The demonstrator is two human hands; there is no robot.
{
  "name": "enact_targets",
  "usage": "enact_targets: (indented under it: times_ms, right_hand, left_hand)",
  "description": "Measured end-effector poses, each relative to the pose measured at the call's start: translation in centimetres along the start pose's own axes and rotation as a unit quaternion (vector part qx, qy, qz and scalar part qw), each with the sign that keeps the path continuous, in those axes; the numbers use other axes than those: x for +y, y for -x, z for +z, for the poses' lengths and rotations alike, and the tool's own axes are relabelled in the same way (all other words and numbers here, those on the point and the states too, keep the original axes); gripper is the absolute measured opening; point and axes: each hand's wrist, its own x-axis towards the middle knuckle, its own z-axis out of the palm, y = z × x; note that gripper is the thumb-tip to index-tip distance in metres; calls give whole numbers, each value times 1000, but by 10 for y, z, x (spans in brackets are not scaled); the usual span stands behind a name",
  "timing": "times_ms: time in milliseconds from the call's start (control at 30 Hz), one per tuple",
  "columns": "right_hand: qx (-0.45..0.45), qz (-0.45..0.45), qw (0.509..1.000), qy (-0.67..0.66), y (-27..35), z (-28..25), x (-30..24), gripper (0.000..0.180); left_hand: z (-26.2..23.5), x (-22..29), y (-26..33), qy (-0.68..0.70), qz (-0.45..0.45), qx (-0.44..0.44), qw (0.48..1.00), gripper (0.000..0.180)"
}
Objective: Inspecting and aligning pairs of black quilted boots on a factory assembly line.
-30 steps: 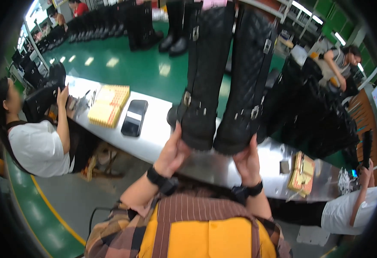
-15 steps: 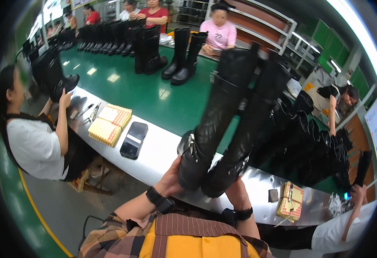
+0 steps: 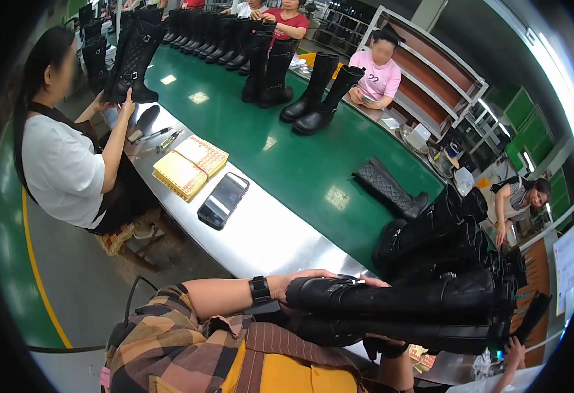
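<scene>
A pair of tall black boots [image 3: 392,298] with buckled straps lies nearly level before me, feet to the left and shafts pointing right. My left hand [image 3: 290,283] is closed around the foot end of the upper boot. Under the pair is my right hand [image 3: 395,342], gripping from below; the boots hide most of its fingers. Beyond the feet, the steel table edge [image 3: 300,242] borders the green work surface.
A black phone [image 3: 223,201] and a bundle of yellow cards [image 3: 190,167] lie to the left. At right, many black boots [image 3: 431,229] crowd together; one quilted boot [image 3: 392,187] lies farther back. A co-worker [image 3: 64,150] at left holds boots.
The boots have swung from upright to nearly level, shafts now pointing right. My view has shifted, and the quilted boot on the green surface has come into sight. The left co-worker's boots are raised.
</scene>
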Motion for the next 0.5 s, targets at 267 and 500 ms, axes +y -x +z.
enact_targets:
  times_ms: [267,500]
  right_hand:
    - [406,-145,897,100,-31,35,7,36]
    - [260,-105,875,393,-7,24,30,26]
  left_hand:
    - [41,27,19,-509,496,235,663,43]
    - [50,-38,-17,-864,359,161,312,58]
